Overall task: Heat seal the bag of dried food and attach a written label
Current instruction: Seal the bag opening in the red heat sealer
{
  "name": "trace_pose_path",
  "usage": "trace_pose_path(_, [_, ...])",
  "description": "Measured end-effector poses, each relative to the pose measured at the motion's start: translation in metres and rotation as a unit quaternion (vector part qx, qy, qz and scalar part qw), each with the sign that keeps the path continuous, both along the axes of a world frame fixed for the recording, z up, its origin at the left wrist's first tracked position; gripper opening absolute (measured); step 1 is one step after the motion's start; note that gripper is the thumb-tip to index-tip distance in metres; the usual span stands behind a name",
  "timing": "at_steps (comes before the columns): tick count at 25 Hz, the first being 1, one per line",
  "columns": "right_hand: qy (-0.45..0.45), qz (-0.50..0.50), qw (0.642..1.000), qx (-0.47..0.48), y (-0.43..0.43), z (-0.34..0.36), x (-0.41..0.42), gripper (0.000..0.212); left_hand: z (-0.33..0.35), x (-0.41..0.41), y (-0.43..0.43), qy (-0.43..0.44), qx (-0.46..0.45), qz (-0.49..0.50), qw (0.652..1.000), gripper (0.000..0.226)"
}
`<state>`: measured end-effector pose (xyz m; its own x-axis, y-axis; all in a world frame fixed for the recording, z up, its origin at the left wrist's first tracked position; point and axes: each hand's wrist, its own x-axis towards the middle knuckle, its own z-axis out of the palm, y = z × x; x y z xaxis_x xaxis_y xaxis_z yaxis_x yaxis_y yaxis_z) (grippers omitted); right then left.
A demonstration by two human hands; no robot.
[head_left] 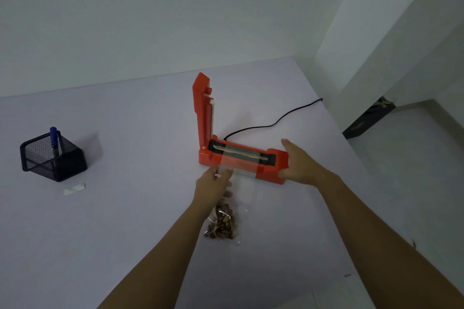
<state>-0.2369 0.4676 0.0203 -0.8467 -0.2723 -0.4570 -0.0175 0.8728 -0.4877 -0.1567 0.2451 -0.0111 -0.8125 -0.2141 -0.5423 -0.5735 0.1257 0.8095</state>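
An orange heat sealer (273, 173) stands mid-table with its lid (203, 108) raised upright at the left end. A clear bag of dried food (222, 223) lies in front of it, its open top laid across the sealing strip (238, 154). My left hand (214, 187) pinches the bag's upper left edge near the sealer's front. The right end of the sealer's base is cupped by my right hand (298, 163), fingers spread around it.
A black mesh holder (52, 158) with a blue pen (54, 139) stands at the left, a small white label (74, 188) in front of it. The sealer's black cord (273, 121) runs back right to the table edge. White walls stand behind and right.
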Motion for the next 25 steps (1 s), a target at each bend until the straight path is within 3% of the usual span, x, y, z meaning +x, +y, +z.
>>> trace_pose_path(3, [0.020,0.030,0.999,0.031,0.003,-0.017,0.010,0.118,-0.003,-0.007,0.005,-0.004,-0.026,-0.028,0.999,0.033])
trace_pose_path(8, [0.107,0.032,0.993,0.039,-0.002,-0.025,0.013,0.103,-0.005,-0.014,0.013,0.052,-0.072,0.033,0.996,0.030])
trace_pose_path(17, [0.125,0.033,0.990,0.062,-0.002,-0.032,0.011,0.103,-0.002,-0.021,0.033,0.138,-0.258,0.021,0.956,0.024])
trace_pose_path(25, [0.130,0.024,0.989,0.070,-0.002,-0.033,0.011,0.102,0.008,-0.016,0.044,0.208,-0.278,-0.005,0.938,0.022])
